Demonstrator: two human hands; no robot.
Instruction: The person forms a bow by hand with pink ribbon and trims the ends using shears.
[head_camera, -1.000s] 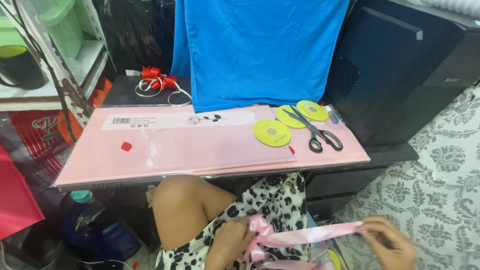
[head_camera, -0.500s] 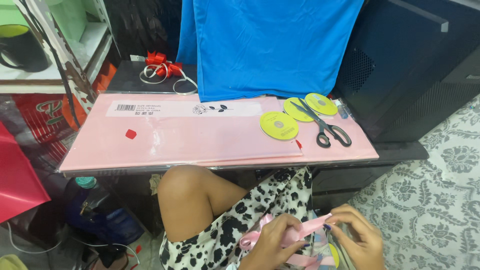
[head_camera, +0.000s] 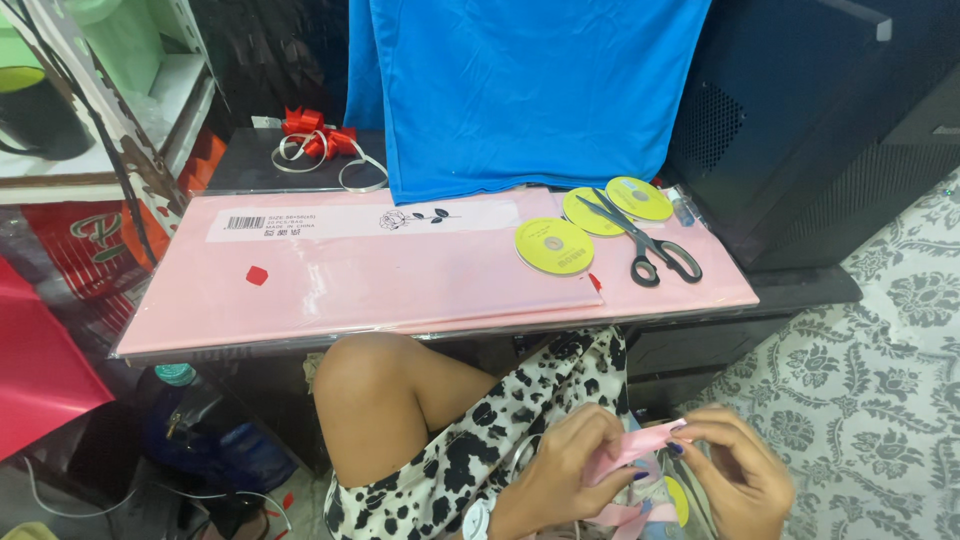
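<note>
I see both hands low in the view, over the lap: the left hand (head_camera: 565, 475) and the right hand (head_camera: 730, 478) are each pinched on a pink ribbon (head_camera: 632, 452), which runs between them as a short flat band, the left fingers (head_camera: 590, 440) folded over one end and the right fingers (head_camera: 705, 430) gripping the other end near its tip; more pink ribbon (head_camera: 625, 510) bunches below the hands, and a yellow disc (head_camera: 678, 500) shows just beside it, partly hidden. The ribbon sits well below the tabletop, in front of the knee (head_camera: 370, 390) and the black-and-white spotted cloth (head_camera: 500, 440) covering the lap. Above, I see a pack of pink sheets (head_camera: 400, 280) in clear wrap lying flat across the tabletop (head_camera: 800, 290), with a small red scrap (head_camera: 257, 275) on it toward the left. Three yellow discs lie on the pack at the right: one (head_camera: 553, 246) nearest me, a second (head_camera: 590, 212) behind it, a third (head_camera: 640, 198) further right. Scissors (head_camera: 645, 240) lie closed over the second disc, handles toward me. A blue cloth (head_camera: 530, 90) hangs down behind the pack, its hem touching the far edge. At the back left, red ribbon (head_camera: 315, 135) and a white loop (head_camera: 330, 165) lie on a dark surface. A blue bottle (head_camera: 195, 430) stands on the floor under the tabletop at left
</note>
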